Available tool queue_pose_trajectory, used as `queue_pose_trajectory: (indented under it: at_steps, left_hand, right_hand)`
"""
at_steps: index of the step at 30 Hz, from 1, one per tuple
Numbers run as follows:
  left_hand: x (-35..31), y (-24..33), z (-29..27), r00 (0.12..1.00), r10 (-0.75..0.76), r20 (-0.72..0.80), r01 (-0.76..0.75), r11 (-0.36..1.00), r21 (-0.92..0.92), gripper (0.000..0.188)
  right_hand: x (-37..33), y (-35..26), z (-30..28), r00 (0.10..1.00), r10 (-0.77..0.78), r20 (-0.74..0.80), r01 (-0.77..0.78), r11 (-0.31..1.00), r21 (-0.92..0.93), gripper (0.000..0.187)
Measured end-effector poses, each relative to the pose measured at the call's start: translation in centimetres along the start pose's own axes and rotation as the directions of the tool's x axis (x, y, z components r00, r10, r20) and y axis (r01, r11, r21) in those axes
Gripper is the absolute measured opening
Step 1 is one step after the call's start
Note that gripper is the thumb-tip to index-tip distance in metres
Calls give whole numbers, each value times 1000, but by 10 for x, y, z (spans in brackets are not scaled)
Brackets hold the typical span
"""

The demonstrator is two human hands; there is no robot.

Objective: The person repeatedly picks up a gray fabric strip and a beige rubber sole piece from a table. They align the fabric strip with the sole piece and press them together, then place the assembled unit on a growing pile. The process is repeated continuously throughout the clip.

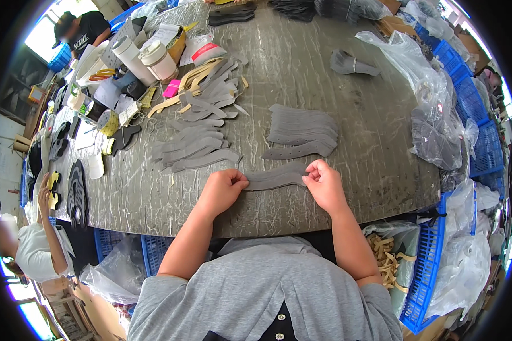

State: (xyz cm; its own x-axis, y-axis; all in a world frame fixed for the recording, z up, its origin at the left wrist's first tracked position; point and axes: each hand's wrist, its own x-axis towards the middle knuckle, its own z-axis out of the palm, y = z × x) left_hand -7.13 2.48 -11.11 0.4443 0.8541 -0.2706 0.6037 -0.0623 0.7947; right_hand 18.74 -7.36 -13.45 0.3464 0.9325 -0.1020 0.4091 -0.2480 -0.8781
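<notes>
A curved grey strip [276, 177] lies near the table's front edge, held at both ends. Its left end is pinched between the thumb and fingers of my left hand [223, 189]. My right hand [324, 184] pinches the right end, fingers closed. Just beyond it sits a fanned stack of like grey strips [303, 126], the nearest one showing small dark holes. Another overlapping spread of grey strips [192, 145] lies beyond my left hand. Farther back, more grey pieces mix with tan strips [202, 74].
A tied grey bundle [352, 63] lies at the back right, near clear plastic bags [424, 79]. White canisters [157, 61], tape rolls and papers crowd the back left. Blue crates [429, 267] line the right side. A co-worker [42, 250] is at the left, another person [85, 31] at the far left.
</notes>
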Motion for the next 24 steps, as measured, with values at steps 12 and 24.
queue_pose_trajectory:
  at_steps: [12,24]
  left_hand:
    - [1,1,2,995,79,-56,-75,994,83,16]
    - [2,1,10,976,207,-72,-175,935,308,14]
  right_hand:
    - [-15,-19,16,892,-450,-49,364,778,-511,22]
    - [-16,-22,18,763,-549,341,643,591,-487,46]
